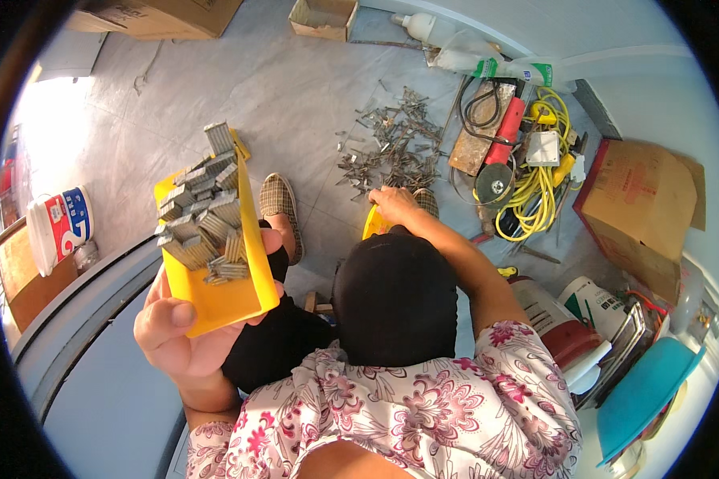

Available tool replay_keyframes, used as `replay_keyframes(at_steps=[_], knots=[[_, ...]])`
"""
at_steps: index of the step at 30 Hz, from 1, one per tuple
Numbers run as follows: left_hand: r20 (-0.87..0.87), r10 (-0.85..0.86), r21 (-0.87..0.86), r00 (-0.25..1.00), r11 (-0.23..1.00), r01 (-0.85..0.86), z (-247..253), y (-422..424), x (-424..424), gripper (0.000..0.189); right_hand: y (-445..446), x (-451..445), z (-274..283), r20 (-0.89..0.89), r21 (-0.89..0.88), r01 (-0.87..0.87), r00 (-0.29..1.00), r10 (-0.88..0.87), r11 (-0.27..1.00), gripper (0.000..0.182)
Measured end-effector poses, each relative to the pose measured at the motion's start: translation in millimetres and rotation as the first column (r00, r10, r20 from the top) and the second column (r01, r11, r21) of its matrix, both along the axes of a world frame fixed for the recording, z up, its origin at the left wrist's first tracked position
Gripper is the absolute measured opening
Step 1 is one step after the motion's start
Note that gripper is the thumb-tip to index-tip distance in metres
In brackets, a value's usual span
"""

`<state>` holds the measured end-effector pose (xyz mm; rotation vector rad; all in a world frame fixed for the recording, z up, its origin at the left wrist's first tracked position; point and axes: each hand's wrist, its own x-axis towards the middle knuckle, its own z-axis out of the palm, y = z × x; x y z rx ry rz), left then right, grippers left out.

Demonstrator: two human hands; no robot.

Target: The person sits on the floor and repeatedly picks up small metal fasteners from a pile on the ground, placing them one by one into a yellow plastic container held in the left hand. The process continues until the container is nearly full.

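Note:
On the left, my left hand holds up a yellow plastic tray, its thumb on the near edge and its fingers around the side. Stacked strips of grey metal nails or staples fill much of the tray, with a few small loose pieces near its open front. My right hand reaches down beyond my black-clad knee, at a second yellow object with markings, mostly hidden by the knee. Just ahead of that hand, a loose pile of metal nails or strips lies scattered on the grey floor.
Right of the pile lie a coiled yellow cable, an angle grinder with a disc, and a rusty metal plate. Buckets, a cardboard box and a teal basin stand at the right. A white bucket is at far left.

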<state>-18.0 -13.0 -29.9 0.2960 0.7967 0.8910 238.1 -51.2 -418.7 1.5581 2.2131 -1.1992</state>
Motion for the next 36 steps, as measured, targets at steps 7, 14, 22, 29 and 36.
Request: replay_keyframes(at_steps=[7,14,22,29,36], knots=[[-0.055,0.04,-0.035,0.998,0.999,-0.041,2.0,6.7,10.4,0.085,24.1,16.7,-8.5,-0.071,0.132,0.285,0.958,-0.278,0.949,0.022],[-0.098,0.068,-0.036,0.993,0.997,-0.072,1.7,7.6,12.8,0.085,40.3,44.0,-0.1,-0.173,0.227,0.528,0.849,-0.499,0.819,0.023],[-0.131,0.059,-0.041,0.99,0.997,-0.065,1.2,5.5,7.8,0.086,14.3,25.8,-1.2,-0.176,0.181,0.414,0.906,-0.385,0.892,0.017],[-0.154,0.075,-0.047,0.985,0.995,-0.083,2.3,7.8,8.8,0.088,22.1,-3.4,-13.0,0.035,0.185,0.317,0.944,-0.329,0.93,0.025],[-0.133,0.076,-0.063,0.988,0.994,-0.085,2.8,7.1,5.9,0.088,18.1,4.6,-13.5,0.027,0.175,0.34,0.936,-0.35,0.924,0.024]])
